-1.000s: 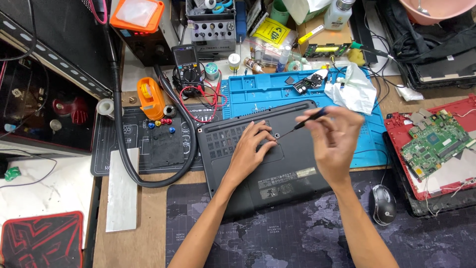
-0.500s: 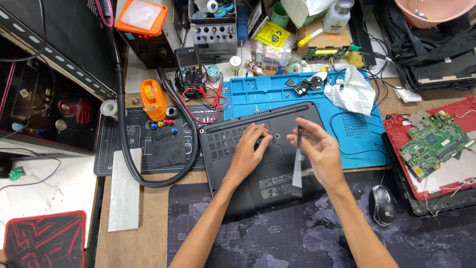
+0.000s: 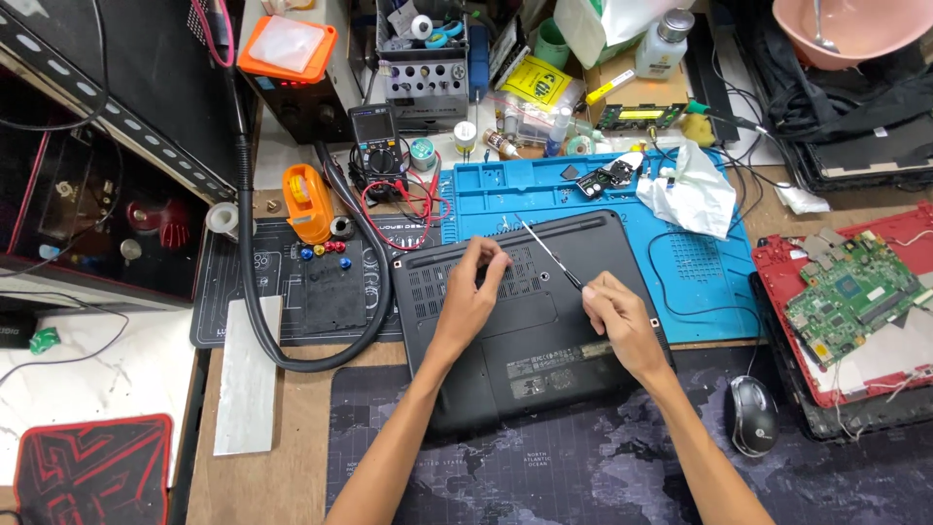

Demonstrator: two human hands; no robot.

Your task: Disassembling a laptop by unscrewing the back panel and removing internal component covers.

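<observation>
Cluttered repair bench: upturned black laptop (image 3: 520, 311) lies centre, long axis left-right. Left hand (image 3: 473, 292) presses its vents, fingers spread; right hand (image 3: 614, 316) pinches slim tweezers (image 3: 549, 253) angled up-left.

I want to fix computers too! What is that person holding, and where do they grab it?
The right hand holds a thin screwdriver by its dark handle end. The left hand holds nothing; it rests on the black laptop.

We reach both bare forearms up from the lower edge, converging slightly. Our left hand (image 3: 468, 294) lies palm down with fingers curled and fingertips pressing forward. Our right hand (image 3: 619, 321) is closed in a pinch, thumb and forefinger together, knuckles up, wrist bent slightly inward.
</observation>
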